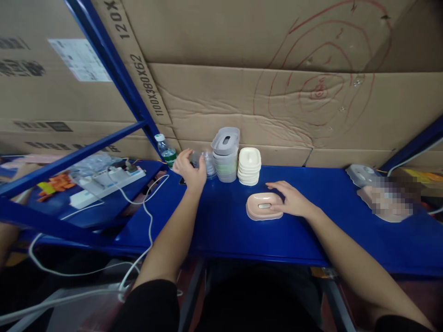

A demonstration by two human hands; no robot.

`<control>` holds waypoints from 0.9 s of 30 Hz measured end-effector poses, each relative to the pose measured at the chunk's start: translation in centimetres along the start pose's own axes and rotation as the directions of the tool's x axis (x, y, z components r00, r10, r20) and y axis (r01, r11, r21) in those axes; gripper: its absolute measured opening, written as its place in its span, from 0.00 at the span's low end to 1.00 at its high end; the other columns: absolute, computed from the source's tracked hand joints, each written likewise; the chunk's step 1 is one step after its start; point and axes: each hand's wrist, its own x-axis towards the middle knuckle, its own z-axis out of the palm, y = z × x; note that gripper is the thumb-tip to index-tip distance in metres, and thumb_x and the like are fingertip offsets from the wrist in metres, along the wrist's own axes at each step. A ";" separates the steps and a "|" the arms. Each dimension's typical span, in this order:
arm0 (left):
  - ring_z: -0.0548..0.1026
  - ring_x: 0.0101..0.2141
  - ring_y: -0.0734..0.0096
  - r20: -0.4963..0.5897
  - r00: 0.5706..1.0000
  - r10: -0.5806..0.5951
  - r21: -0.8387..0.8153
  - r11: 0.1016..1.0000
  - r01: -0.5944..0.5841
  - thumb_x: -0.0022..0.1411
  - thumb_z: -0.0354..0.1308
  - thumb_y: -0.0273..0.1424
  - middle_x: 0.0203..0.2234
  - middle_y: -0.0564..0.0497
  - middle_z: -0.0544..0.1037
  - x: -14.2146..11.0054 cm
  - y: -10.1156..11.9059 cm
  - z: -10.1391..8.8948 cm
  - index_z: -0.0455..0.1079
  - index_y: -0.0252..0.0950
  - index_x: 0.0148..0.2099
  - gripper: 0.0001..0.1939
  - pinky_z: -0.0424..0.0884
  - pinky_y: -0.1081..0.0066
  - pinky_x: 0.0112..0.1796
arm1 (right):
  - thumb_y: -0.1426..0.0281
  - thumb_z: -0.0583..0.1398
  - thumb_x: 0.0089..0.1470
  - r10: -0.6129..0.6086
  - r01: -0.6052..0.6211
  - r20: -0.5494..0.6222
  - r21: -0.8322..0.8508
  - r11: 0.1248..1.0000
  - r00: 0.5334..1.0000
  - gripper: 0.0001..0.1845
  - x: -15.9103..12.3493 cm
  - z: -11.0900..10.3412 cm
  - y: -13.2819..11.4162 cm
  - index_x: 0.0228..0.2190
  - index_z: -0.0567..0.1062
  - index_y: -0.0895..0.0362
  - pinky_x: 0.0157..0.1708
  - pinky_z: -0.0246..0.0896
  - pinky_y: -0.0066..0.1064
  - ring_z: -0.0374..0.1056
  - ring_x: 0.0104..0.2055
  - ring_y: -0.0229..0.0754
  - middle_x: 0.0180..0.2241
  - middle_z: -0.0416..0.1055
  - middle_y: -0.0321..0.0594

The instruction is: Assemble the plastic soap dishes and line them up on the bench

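Note:
My left hand (190, 169) is raised at the back left of the blue table, its thumb and fingers apart and curved. Beside it stands a stack of clear plastic pieces (210, 167); a faint clear shape shows between thumb and fingers, and I cannot tell if they touch it. A pale pink oval plastic lid (256, 203) with a slot in its middle lies nearer to me. Over its right end is my right hand (292, 199), fingers spread, the thumb low over the lid and the index finger stretched past its back edge.
A stack of grey containers (225, 166) with a grey slotted lid (226, 140) on top adjoins stacked cream lids (249, 161). A water bottle (166, 152) and power strip (107, 186) are at left. Clear-edged plastic pieces (367, 189) lie at right. Cardboard (221, 87) walls the back.

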 end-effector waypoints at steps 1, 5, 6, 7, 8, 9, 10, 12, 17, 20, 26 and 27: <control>0.70 0.59 0.49 -0.006 0.999 0.043 -0.034 0.998 -0.043 0.65 0.58 0.40 0.54 0.38 0.75 -0.1 0.3 -0.2 0.68 0.37 0.55 0.19 0.55 0.50 0.61 | 0.45 0.70 0.48 -0.035 0.036 0.038 -0.030 0.999 0.999 0.45 0.0 -0.1 -0.3 0.62 0.71 0.51 0.56 0.64 0.55 0.70 0.56 0.60 0.54 0.75 0.50; 0.76 0.48 0.52 0.129 0.957 0.261 -0.134 0.960 -0.244 0.66 0.56 0.41 0.42 0.42 0.81 -1.0 1.9 -0.7 0.73 0.38 0.43 0.13 0.62 0.52 0.55 | 0.40 0.70 0.44 -0.110 0.124 0.131 -0.102 0.987 0.985 0.51 0.3 -0.4 -1.2 0.63 0.70 0.52 0.59 0.60 0.56 0.68 0.59 0.62 0.57 0.74 0.51; 0.78 0.44 0.54 0.201 0.920 0.336 -0.170 0.937 -0.305 0.67 0.55 0.42 0.38 0.43 0.81 -1.4 2.6 -0.8 0.73 0.38 0.40 0.13 0.65 0.54 0.51 | 0.40 0.70 0.44 -0.114 0.133 0.165 -0.110 0.985 0.980 0.52 0.4 -0.4 -1.2 0.63 0.69 0.52 0.60 0.59 0.55 0.68 0.60 0.62 0.57 0.74 0.51; 0.79 0.40 0.56 0.285 0.864 0.415 -0.218 0.906 -0.363 0.67 0.55 0.42 0.34 0.44 0.82 -1.8 3.4 -0.9 0.74 0.38 0.38 0.14 0.67 0.56 0.48 | 0.40 0.70 0.44 -0.112 0.137 0.199 -0.114 0.984 0.973 0.53 0.4 -0.2 -1.2 0.64 0.69 0.53 0.60 0.59 0.55 0.68 0.60 0.62 0.58 0.74 0.51; 0.79 0.38 0.57 0.370 0.787 0.494 -0.277 0.867 -0.414 0.67 0.55 0.43 0.32 0.45 0.82 -2.3 4.2 -1.0 0.74 0.38 0.37 0.15 0.69 0.58 0.46 | 0.39 0.69 0.44 -0.107 0.137 0.230 -0.117 0.984 0.967 0.53 0.4 0.0 -1.2 0.64 0.69 0.54 0.60 0.59 0.54 0.69 0.59 0.62 0.58 0.73 0.52; 0.80 0.38 0.58 0.448 0.695 0.562 -0.342 0.826 -0.448 0.67 0.56 0.44 0.33 0.45 0.83 -2.9 5.2 -1.2 0.75 0.38 0.38 0.16 0.70 0.58 0.45 | 0.39 0.69 0.44 -0.101 0.135 0.253 -0.119 0.984 0.962 0.53 0.4 0.2 -1.1 0.64 0.68 0.54 0.60 0.59 0.54 0.69 0.59 0.62 0.58 0.73 0.52; 0.80 0.40 0.57 0.517 0.593 0.618 -0.412 0.786 -0.460 0.66 0.58 0.47 0.35 0.45 0.83 -3.5 6.1 -1.4 0.76 0.37 0.41 0.18 0.71 0.59 0.45 | 0.39 0.69 0.44 -0.093 0.130 0.266 -0.122 0.984 0.959 0.53 0.4 0.4 -1.0 0.64 0.68 0.54 0.59 0.60 0.54 0.69 0.59 0.62 0.58 0.73 0.52; 0.80 0.48 0.54 0.617 0.375 0.691 -0.538 0.719 -0.439 0.63 0.61 0.51 0.46 0.42 0.83 -4.6 7.8 -1.6 0.75 0.37 0.51 0.25 0.72 0.58 0.49 | 0.39 0.69 0.44 -0.070 0.108 0.261 -0.132 0.985 0.963 0.52 0.3 0.9 -0.9 0.64 0.68 0.53 0.58 0.62 0.53 0.69 0.59 0.63 0.58 0.73 0.52; 0.72 0.61 0.45 0.730 0.159 0.664 -0.614 0.740 -0.273 0.51 0.69 0.57 0.64 0.36 0.70 -6.6 9.1 -1.6 0.60 0.35 0.70 0.52 0.68 0.51 0.59 | 0.39 0.71 0.40 -0.018 0.034 0.174 -0.091 0.995 0.985 0.55 0.3 1.1 -0.7 0.63 0.69 0.53 0.55 0.66 0.53 0.70 0.59 0.64 0.58 0.73 0.53; 0.67 0.65 0.45 0.713 0.169 0.681 -0.642 0.730 -0.235 0.53 0.70 0.52 0.67 0.35 0.66 -6.9 8.8 -1.5 0.54 0.35 0.73 0.53 0.66 0.51 0.62 | 0.39 0.71 0.39 -0.005 0.010 0.125 -0.040 0.999 0.992 0.57 0.2 1.2 -0.5 0.64 0.68 0.53 0.57 0.66 0.54 0.68 0.60 0.64 0.59 0.71 0.54; 0.62 0.67 0.41 0.697 0.185 0.693 -0.650 0.719 -0.244 0.50 0.73 0.45 0.72 0.32 0.55 -7.2 8.7 -1.6 0.46 0.35 0.76 0.60 0.65 0.50 0.63 | 0.41 0.72 0.39 0.051 -0.054 0.056 0.060 0.997 0.997 0.58 0.1 1.7 -0.2 0.66 0.65 0.51 0.59 0.64 0.57 0.68 0.62 0.64 0.63 0.69 0.53; 0.63 0.67 0.40 0.707 0.176 0.685 -0.643 0.726 -0.244 0.49 0.73 0.44 0.72 0.32 0.54 -7.2 8.7 -1.5 0.46 0.36 0.76 0.60 0.66 0.49 0.63 | 0.42 0.73 0.39 0.053 -0.056 0.046 0.066 0.996 0.997 0.58 0.1 1.7 -0.2 0.66 0.65 0.51 0.59 0.64 0.58 0.68 0.62 0.64 0.63 0.69 0.53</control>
